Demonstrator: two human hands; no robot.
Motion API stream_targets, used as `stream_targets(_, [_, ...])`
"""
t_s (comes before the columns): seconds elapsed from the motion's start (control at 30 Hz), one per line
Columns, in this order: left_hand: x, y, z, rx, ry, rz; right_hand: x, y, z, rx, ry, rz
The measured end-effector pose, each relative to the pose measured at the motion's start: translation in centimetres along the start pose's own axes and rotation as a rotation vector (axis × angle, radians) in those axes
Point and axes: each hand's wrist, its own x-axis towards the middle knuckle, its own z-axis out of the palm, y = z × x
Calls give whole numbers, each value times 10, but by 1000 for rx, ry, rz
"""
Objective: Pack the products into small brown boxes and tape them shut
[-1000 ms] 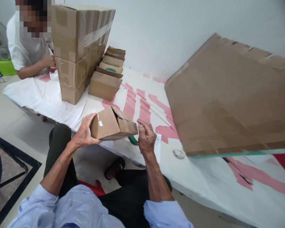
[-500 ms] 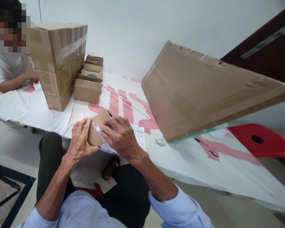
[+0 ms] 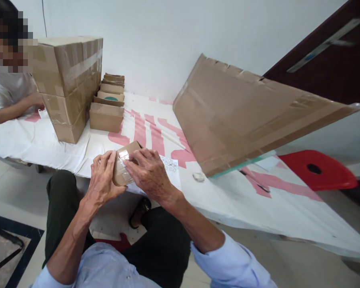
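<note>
A small cardboard box [image 3: 122, 163] rests at the near edge of the white-and-pink covered table [image 3: 243, 200], with a strip of clear tape across its near face. My left hand [image 3: 103, 178] clasps the box's left side. Over the top of the box lies my right hand [image 3: 148, 174], its fingers pressing on the tape. Most of the box is hidden under my hands. A sheet of printed labels [image 3: 171, 165] lies just right of the box.
A stack of taped cartons [image 3: 69, 84] and a row of small boxes [image 3: 107, 114] stand at the far left. A big flattened cardboard sheet [image 3: 243, 112] leans at the right, beside a red stool [image 3: 318, 174]. Another person [image 3: 9, 88] sits behind the cartons.
My right hand came from beside the box onto its top. A tape strip now shows across the box's near face. The view has swung to the right.
</note>
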Motion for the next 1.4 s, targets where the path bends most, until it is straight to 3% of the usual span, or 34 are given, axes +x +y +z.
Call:
stream_targets(0.97, [2,9,5,30,-16,-6,-3,2,-5,104,-114,116])
stream_targets(1.4, [1,12,3,56,-48,-16,-8,4,-2,63,-27,70])
